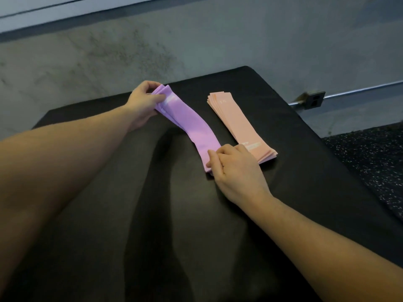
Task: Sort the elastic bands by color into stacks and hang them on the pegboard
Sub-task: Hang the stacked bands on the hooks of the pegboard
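Purple elastic bands [187, 125] lie in a stack across the middle of a black padded bench [109, 214], running from the far left toward the near right. The left hand [141, 103] holds the far end of this stack, with the thumb on top and the fingers [152, 85] curled around the edge, so that the end is lifted slightly off the bench and the layers fan apart a little there. The right hand [235, 168] is at the near end of the same stack; its fingers [212, 158] are curled and press down on the purple end, with the thumb side toward the pink stack. Between the two hands the purple stack bends in a gentle curve.

Just beside it, to the right, a stack of pink elastic bands [239, 125] lies flat on the bench, roughly parallel to the purple one and not touching it along most of its length. The near end of the pink stack sits close to the right hand, and its layers are slightly stepped at both ends. Faint pale print shows on the top band of each stack, too blurred to read.

Beyond the bench is a grey concrete wall [196, 40], with a metal pipe and bracket [314, 100] at the right. Speckled dark flooring [370, 160] shows at the right edge.
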